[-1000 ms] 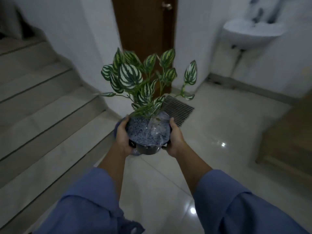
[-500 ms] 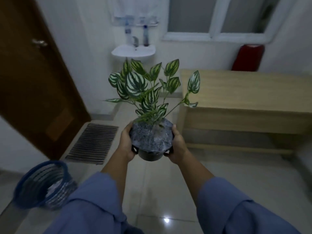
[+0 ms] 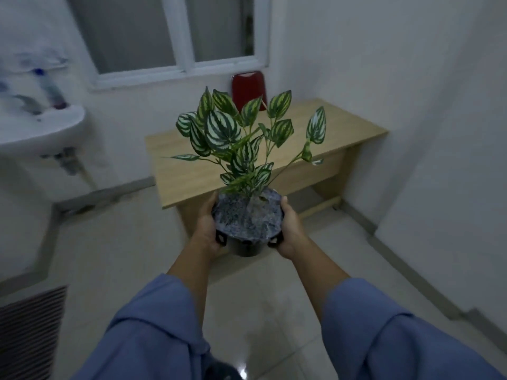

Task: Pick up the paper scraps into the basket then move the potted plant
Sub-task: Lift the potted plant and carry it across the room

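Potted plant [image 3: 248, 226] has swung round to face the far counter [image 3: 343, 127], with the left hand [image 3: 207, 231] and right hand [image 3: 292, 231] in a closed grip on its pot; set-down looks near.

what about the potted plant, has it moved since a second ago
Yes. The potted plant has been carried toward the wooden table: a second ago the table lay off to the right, now the plant is right in front of it.
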